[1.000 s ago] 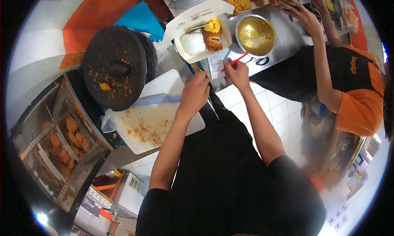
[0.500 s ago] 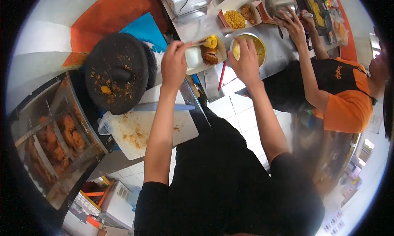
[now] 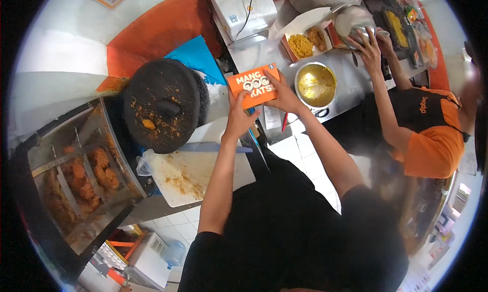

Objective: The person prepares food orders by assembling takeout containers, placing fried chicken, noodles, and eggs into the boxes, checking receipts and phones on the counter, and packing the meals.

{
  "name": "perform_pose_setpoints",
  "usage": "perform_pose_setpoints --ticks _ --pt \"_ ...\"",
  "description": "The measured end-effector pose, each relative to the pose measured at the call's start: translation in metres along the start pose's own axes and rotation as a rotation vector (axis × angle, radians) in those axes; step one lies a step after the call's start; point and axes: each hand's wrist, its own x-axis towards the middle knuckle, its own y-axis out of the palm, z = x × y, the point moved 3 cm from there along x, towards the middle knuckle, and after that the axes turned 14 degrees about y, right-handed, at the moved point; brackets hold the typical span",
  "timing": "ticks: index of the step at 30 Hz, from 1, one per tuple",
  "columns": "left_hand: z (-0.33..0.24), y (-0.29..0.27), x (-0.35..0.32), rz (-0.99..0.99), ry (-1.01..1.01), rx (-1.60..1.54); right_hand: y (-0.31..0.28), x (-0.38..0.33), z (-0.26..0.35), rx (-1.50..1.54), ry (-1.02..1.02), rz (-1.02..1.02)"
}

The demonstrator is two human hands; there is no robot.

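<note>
At the frame's upper centre, an orange box (image 3: 249, 95) is clasped from opposite sides, presumably for even support: fingers of the left hand (image 3: 239, 120) are clamped on its left side, those of the right hand (image 3: 285, 97) on its right. Its lid is closed, with white lettering and round cartoon faces printed on top.

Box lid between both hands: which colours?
The lid is mainly orange with white print, best in head view.
</note>
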Motion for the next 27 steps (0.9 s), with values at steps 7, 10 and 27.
perform_pose_setpoints --ticks 7,10,27 --pt "0.005 -0.014 0.027 -0.044 -0.036 -0.097 -0.025 -0.009 -0.003 0.144 0.127 -0.004" --pt "0.016 -0.02 0.029 -0.115 -0.151 -0.342 -0.027 -0.014 -0.003 0.152 0.165 -0.09" --pt "0.027 -0.027 0.023 0.055 -0.064 -0.728 -0.012 -0.035 -0.021 0.308 0.015 -0.067"
